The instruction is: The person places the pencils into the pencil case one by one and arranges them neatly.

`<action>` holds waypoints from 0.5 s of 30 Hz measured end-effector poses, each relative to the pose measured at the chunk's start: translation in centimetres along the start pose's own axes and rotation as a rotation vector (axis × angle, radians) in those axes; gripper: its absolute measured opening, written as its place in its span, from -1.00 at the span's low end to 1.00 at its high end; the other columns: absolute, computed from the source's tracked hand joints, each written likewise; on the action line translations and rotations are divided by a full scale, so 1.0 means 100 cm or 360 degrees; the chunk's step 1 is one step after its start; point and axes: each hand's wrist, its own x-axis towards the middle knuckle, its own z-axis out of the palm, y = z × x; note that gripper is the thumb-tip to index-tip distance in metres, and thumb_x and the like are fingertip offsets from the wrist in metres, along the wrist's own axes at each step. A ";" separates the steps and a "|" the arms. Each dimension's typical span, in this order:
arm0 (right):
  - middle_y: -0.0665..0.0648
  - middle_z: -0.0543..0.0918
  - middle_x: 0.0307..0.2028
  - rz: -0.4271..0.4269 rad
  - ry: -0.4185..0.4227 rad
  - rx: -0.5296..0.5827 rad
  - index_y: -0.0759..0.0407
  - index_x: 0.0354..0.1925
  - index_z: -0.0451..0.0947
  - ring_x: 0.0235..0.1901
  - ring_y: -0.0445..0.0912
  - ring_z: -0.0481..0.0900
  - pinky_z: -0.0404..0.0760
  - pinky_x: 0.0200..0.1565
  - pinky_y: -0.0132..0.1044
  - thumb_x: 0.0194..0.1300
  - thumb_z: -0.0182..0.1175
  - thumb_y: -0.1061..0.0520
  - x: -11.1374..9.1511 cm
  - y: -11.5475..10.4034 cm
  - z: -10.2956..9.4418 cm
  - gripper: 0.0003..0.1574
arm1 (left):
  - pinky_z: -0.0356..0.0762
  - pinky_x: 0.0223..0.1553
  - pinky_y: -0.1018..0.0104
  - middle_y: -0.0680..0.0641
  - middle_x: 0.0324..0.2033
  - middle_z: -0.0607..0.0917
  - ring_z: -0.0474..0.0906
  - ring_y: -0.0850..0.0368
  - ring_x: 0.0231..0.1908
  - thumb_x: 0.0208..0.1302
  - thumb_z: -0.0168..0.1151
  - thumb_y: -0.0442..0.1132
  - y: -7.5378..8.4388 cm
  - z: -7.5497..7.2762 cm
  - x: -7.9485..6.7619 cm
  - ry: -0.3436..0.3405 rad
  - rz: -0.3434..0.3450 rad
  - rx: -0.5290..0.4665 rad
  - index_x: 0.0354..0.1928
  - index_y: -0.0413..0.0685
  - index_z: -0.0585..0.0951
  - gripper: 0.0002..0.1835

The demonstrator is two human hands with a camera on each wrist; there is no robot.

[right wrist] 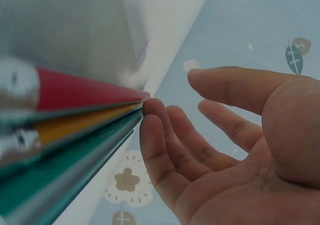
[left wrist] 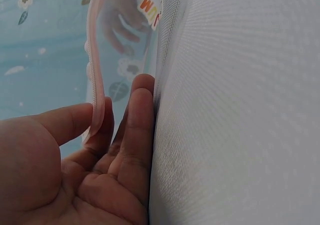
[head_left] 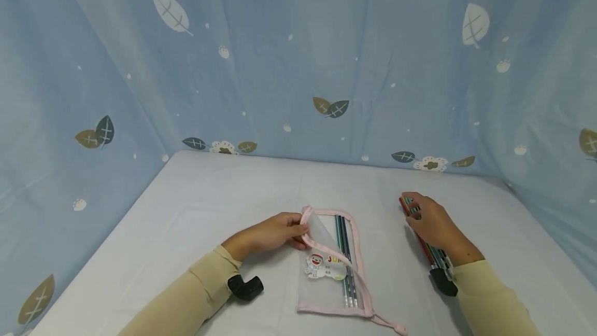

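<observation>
A clear zip pencil pouch point(head_left: 322, 294) with pink trim and a cartoon print lies on the table, several dark and green pencils point(head_left: 344, 242) inside it. My left hand point(head_left: 275, 233) pinches the upper left corner of its zip edge point(left wrist: 95, 85) between thumb and forefinger, lifting that flap. On the right, my right hand point(head_left: 435, 228) is over a row of loose pencils point(head_left: 425, 249), red, yellow and green ones among them. Up close, the red pencil point(right wrist: 75, 89) lies beside the fingertips, and the thumb stands apart. Whether the fingertips touch the pencils I cannot tell.
A white cloth covers the table point(head_left: 224, 191). Blue fabric point(head_left: 261, 66) with leaf and flower prints hangs behind it and at the sides. The pouch's pink wrist strap point(head_left: 389, 323) trails toward the front edge. A black wrist mount point(head_left: 245, 288) sits at the left sleeve.
</observation>
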 end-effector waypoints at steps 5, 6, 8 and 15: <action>0.50 0.52 0.10 -0.0006 0.0006 -0.0004 0.33 0.42 0.21 -0.04 0.26 0.65 0.72 -0.35 -0.18 0.31 0.17 0.38 0.000 0.002 0.001 -0.25 | 0.71 -0.03 0.33 -0.14 -0.14 0.69 0.69 0.17 -0.14 0.57 -0.02 -0.21 0.000 0.000 0.000 0.0007 0.0004 0.0007 0.06 -0.29 0.53 -0.72; 0.49 0.52 0.10 -0.0003 -0.0004 -0.0006 0.32 0.42 0.22 -0.05 0.25 0.65 0.72 -0.35 -0.18 0.31 0.18 0.38 0.000 0.002 0.002 -0.24 | 0.71 -0.04 0.33 -0.14 -0.14 0.70 0.69 0.17 -0.15 0.57 -0.02 -0.21 0.000 0.000 0.000 0.0008 0.0000 0.0003 0.07 -0.30 0.53 -0.72; 0.48 0.53 0.08 0.0002 -0.0027 -0.0006 0.32 0.42 0.22 -0.05 0.23 0.65 0.72 -0.34 -0.18 0.29 0.20 0.38 0.000 0.002 0.003 -0.23 | 0.71 -0.05 0.34 -0.13 -0.15 0.70 0.68 0.17 -0.16 0.57 -0.02 -0.23 -0.001 0.001 0.000 0.0005 -0.0010 -0.0006 0.08 -0.30 0.53 -0.72; 0.49 0.53 0.08 -0.0052 -0.0087 -0.0018 0.33 0.44 0.18 -0.08 0.23 0.63 0.68 -0.35 -0.19 0.23 0.28 0.38 0.000 0.002 0.004 -0.13 | 0.71 -0.02 0.33 -0.13 -0.14 0.70 0.68 0.17 -0.14 0.57 -0.02 -0.21 0.001 0.001 -0.001 0.0005 0.0002 0.0008 0.09 -0.29 0.52 -0.71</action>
